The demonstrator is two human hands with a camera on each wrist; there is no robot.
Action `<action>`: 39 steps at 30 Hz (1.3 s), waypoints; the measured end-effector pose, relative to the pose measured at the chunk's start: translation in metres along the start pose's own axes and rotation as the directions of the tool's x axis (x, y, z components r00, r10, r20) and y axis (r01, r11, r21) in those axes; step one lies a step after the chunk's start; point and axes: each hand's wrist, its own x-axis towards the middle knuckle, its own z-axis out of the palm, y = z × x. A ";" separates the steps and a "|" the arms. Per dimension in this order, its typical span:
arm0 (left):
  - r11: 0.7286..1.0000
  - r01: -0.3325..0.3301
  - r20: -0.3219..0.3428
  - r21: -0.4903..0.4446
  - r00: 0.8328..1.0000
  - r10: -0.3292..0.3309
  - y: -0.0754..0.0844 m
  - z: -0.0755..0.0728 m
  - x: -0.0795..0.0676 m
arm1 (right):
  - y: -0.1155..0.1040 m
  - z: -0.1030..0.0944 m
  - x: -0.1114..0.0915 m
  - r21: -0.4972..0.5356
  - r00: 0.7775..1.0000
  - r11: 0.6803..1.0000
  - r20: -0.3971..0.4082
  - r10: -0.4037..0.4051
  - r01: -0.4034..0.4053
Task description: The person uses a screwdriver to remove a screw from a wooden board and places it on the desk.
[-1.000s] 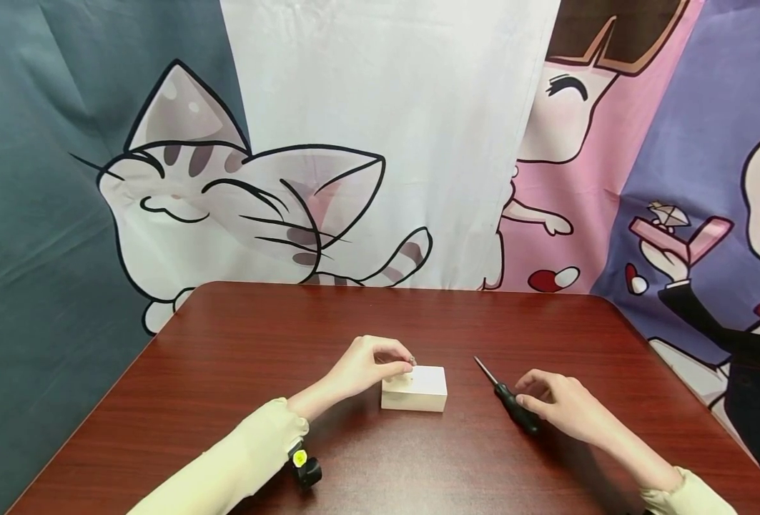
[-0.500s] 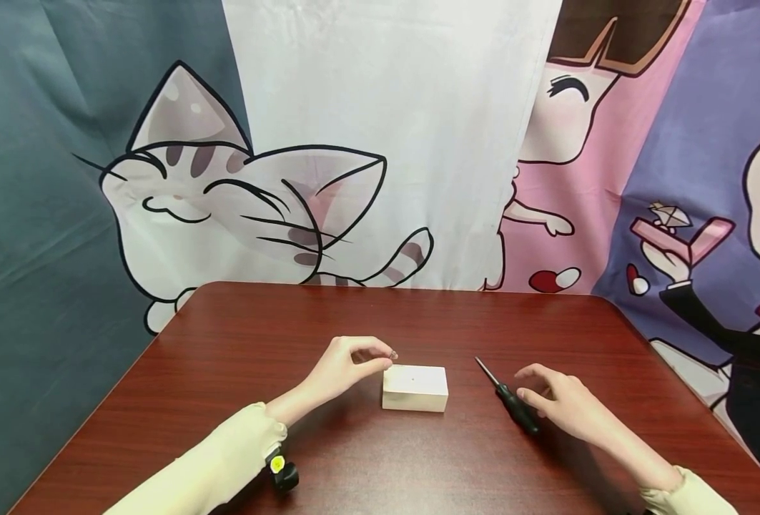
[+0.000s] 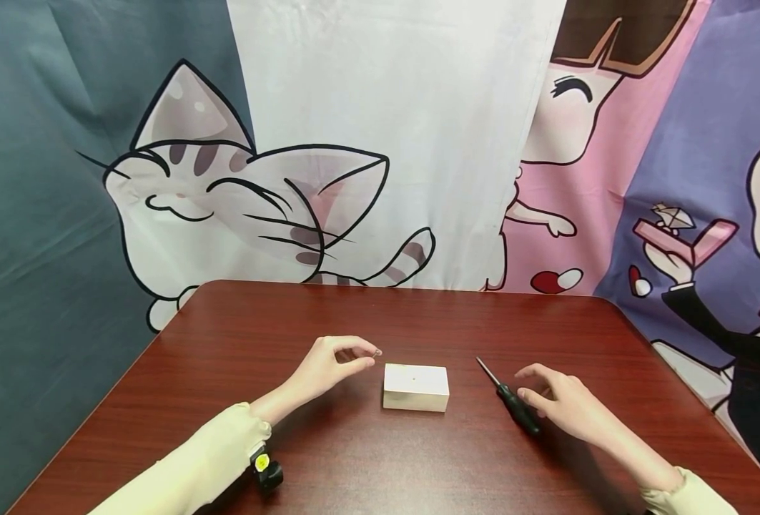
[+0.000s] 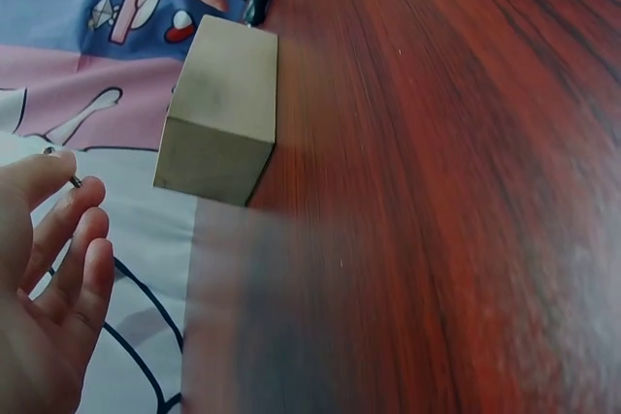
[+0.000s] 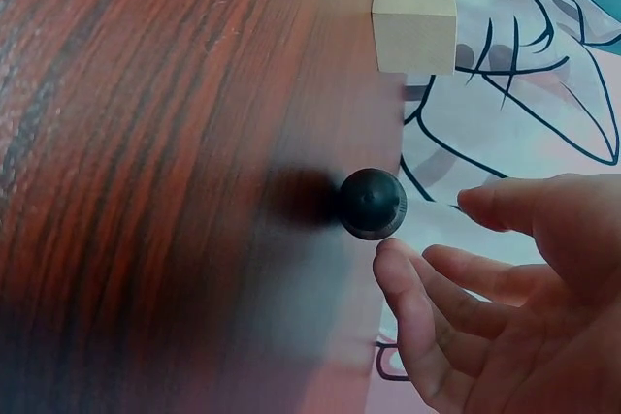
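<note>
Between thumb and fingertips, my left hand pinches a small metal screw, held in the air left of a pale wooden block. The block lies on the table with a small dark spot on its top face. To its right lies a screwdriver with a black handle, its metal shaft angled toward the back. My right hand is just right of that handle, fingers loosely bent and holding nothing. In the right wrist view the handle's round end faces the camera, close to my fingertips.
All this is on a dark red wood-grain table. Behind its far edge hangs a cloth backdrop printed with a cartoon cat and figures. A small black camera is strapped at my left wrist.
My left hand has moved left, off the top of the block, with the screw still pinched. The right hand, the screwdriver and the block have stayed in place.
</note>
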 end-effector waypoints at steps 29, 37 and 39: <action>0.973 0.152 -0.017 0.174 0.988 -0.151 -0.029 -0.027 -0.023 | 0.002 -0.003 0.000 -0.113 0.992 0.990 -0.083 -0.099 0.089; 0.931 0.149 -0.008 0.334 0.988 -0.155 -0.036 -0.031 -0.031 | 0.001 -0.002 0.002 -0.125 0.986 0.985 -0.096 -0.134 0.121; 0.922 0.143 -0.004 0.360 0.988 -0.152 -0.038 -0.032 -0.032 | 0.002 -0.002 0.002 -0.131 0.986 0.983 -0.093 -0.139 0.126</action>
